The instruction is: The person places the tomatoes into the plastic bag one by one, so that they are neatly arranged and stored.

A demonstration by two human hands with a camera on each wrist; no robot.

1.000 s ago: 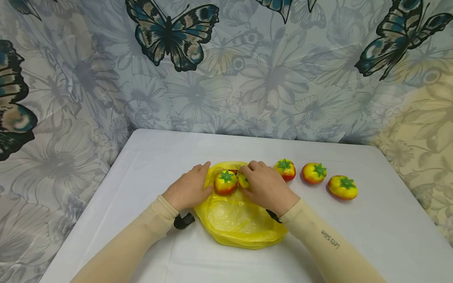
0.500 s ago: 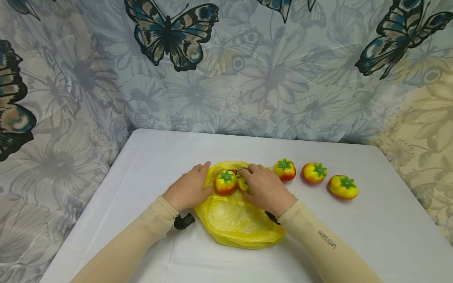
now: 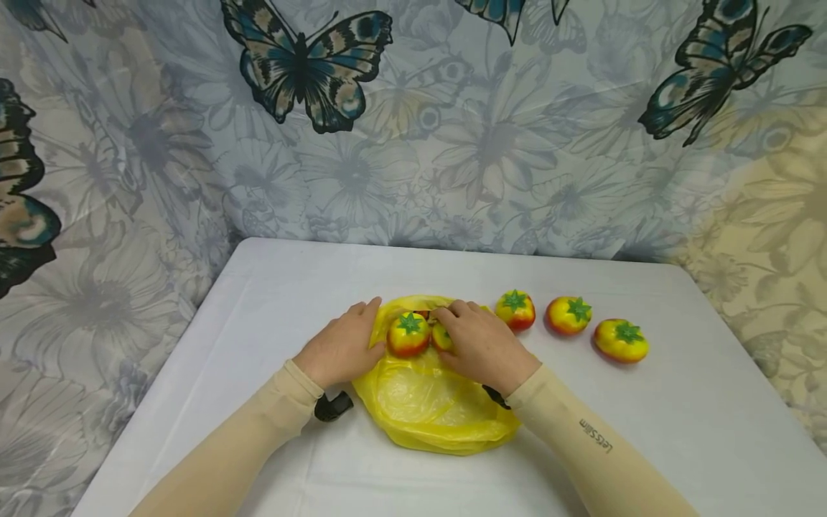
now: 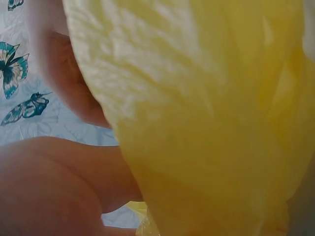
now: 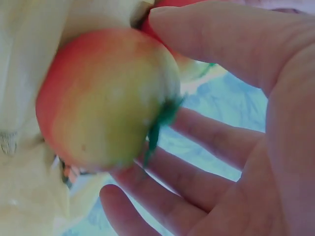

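A yellow plastic bag (image 3: 446,402) lies on the table with its mouth towards the back. My left hand (image 3: 342,345) holds the left side of its mouth; in the left wrist view the bag (image 4: 206,118) hides the fingertips. A red-and-yellow toy tomato (image 3: 408,334) with a green star-shaped top sits in the mouth. Just right of it, my right hand (image 3: 484,345) grips another toy tomato (image 5: 108,98), thumb on one side and spread fingers on the other. Part of a further red tomato shows behind it in the right wrist view.
Three more toy tomatoes stand in a row on the right: one beside the right hand (image 3: 515,310), a middle tomato (image 3: 568,316) and an outer tomato (image 3: 621,341). A white cloth covers the table (image 3: 291,280). Butterfly-patterned fabric (image 3: 362,187) hangs behind it.
My right hand has shifted slightly left over the bag's mouth. The left hand keeps its place at the bag's edge. The head view has tilted a little.
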